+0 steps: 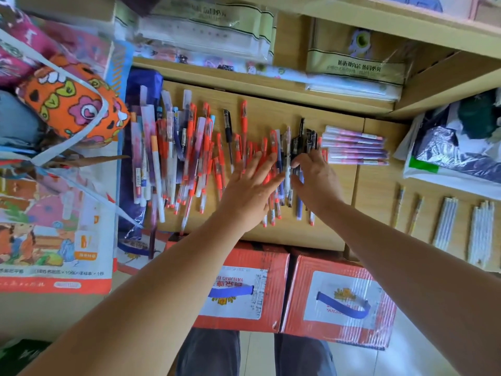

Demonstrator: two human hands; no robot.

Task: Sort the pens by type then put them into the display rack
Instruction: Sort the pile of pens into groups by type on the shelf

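Many pens lie on a wooden counter (271, 109). A mixed heap of red-capped and pink-purple pens (173, 153) fills the left part. A neat row of pink-purple pens (355, 147) lies at the right. Between them sit red pens (244, 123) and a bunch of black and blue pens (306, 139). My left hand (249, 185) lies flat with straight fingers on the red pens. My right hand (314, 175) has its fingers curled round the black and blue pens. No display rack is plainly visible.
Pencils (398, 204) and white stick bundles (444, 223) lie at the right of the counter. Two red cartons (339, 302) stand below the counter's front edge. Colourful bags (73, 104) crowd the left, and a plastic bag (455, 147) sits at far right. Packaged goods (206, 28) fill the shelf behind.
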